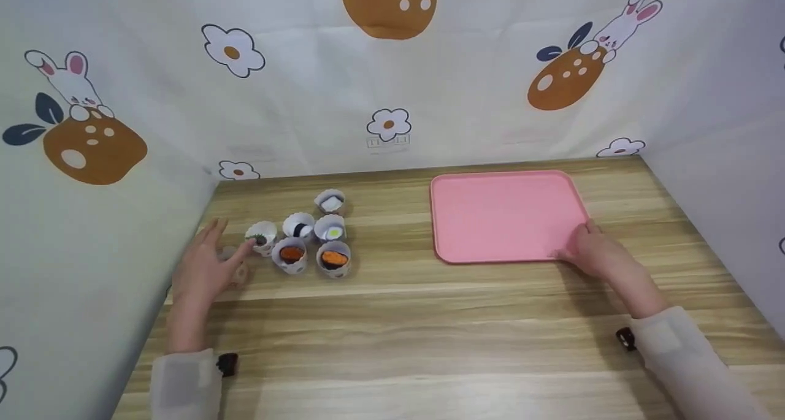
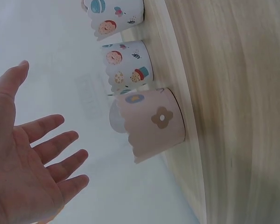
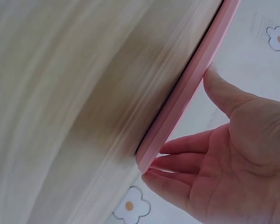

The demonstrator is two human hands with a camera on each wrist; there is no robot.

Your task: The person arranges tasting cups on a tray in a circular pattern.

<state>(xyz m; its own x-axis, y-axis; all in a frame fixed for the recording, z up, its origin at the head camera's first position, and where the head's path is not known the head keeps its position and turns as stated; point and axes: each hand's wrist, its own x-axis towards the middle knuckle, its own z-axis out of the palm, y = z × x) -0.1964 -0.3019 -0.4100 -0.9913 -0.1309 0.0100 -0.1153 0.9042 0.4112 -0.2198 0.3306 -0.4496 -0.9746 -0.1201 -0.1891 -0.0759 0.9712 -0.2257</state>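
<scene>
My left hand (image 1: 205,263) hovers at the left with its fingers spread and holds nothing. Beside it stands a pale pink paper cup (image 2: 151,123) with a brown flower print, partly hidden by the hand in the head view. To its right are several scalloped paper cups with small sushi-like pieces in them: one reddish piece (image 1: 291,254), one orange piece (image 1: 334,259), one white piece with a black band (image 1: 300,229). At the right, my right hand (image 1: 595,251) holds the near right corner of a pink tray (image 1: 503,217), thumb on the near edge, fingers along the right edge.
The wooden table (image 1: 392,340) runs back to a cloth wall (image 1: 306,101) printed with flowers, rabbits and oranges. Cloth also closes off the left and right sides. A dark wrist device (image 1: 227,365) shows at the left sleeve, another (image 1: 626,339) at the right.
</scene>
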